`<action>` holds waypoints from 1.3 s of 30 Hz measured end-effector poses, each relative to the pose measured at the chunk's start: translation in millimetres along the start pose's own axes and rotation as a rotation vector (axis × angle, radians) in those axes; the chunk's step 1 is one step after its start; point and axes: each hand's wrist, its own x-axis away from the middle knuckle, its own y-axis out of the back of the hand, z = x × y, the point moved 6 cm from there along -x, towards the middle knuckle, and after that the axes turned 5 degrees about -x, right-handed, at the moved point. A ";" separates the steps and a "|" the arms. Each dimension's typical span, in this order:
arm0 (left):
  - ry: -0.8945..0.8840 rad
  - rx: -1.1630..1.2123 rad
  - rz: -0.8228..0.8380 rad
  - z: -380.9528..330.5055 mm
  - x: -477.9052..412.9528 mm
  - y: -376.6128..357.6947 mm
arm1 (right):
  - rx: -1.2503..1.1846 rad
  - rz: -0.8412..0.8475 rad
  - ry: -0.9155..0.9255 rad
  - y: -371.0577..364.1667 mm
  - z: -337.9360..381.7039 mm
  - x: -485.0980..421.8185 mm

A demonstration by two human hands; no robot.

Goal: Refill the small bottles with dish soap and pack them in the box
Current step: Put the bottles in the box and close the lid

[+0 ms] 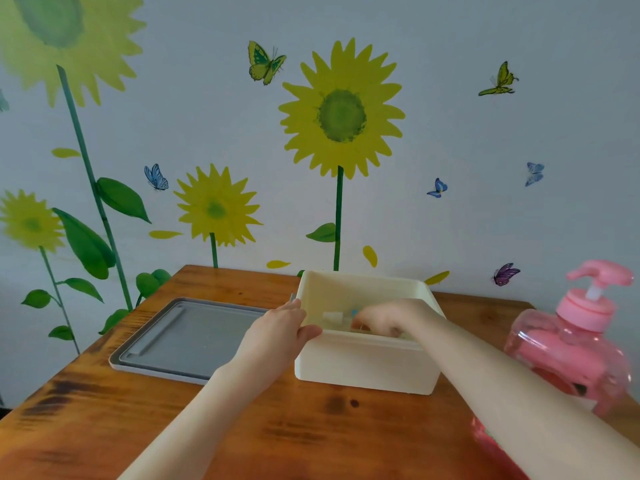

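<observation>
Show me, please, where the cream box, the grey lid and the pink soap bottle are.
cream box (363, 365): head view, middle of its near front wall.
grey lid (187, 337): head view, its flat centre panel.
pink soap bottle (568, 355): head view, its clear pink body.

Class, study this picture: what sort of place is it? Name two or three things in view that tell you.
Probably a room in a home, perhaps a child's room: yellow sunflower and butterfly wall stickers, a varnished wooden table, and a pink pump bottle beside a cream plastic box.
</observation>
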 end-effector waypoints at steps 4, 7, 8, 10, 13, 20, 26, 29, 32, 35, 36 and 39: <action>0.001 0.001 -0.007 -1.0 0.7 1.7 | -0.119 -0.024 -0.084 -5.4 -6.4 -2.4; 0.016 0.018 -0.008 -1.2 1.4 1.8 | -0.225 -0.053 -0.148 -6.5 -10.5 -1.3; 0.017 0.022 -0.009 -1.5 2.0 2.2 | -0.217 -0.059 -0.140 -6.2 -10.8 -1.5; 0.017 0.027 -0.009 -1.9 2.5 2.9 | -0.235 -0.075 -0.127 -6.6 -10.3 -0.1; 0.023 0.028 -0.003 -1.7 2.6 2.8 | -0.230 -0.076 -0.078 -5.8 -7.5 2.7; 0.037 0.141 0.027 -0.1 2.4 1.8 | -0.337 -0.380 0.120 30.1 3.4 43.0; -0.002 0.293 0.018 10.5 15.5 2.1 | -0.343 -0.402 0.160 23.5 18.6 75.0; -0.008 0.234 0.057 8.1 17.8 -0.8 | -0.226 -0.316 0.053 -1.8 16.9 75.5; 0.001 0.259 0.028 4.0 22.5 2.5 | -0.088 -0.440 0.023 -15.2 16.7 75.7; -0.005 0.243 0.024 1.6 31.2 5.7 | -0.061 -0.515 0.041 -19.2 17.8 83.8; -0.011 0.230 0.026 0.6 36.2 7.7 | -0.058 -0.513 0.049 -21.8 19.4 87.8; -0.030 0.187 0.042 -0.5 51.7 13.3 | -0.018 -0.493 0.064 -29.3 28.6 101.2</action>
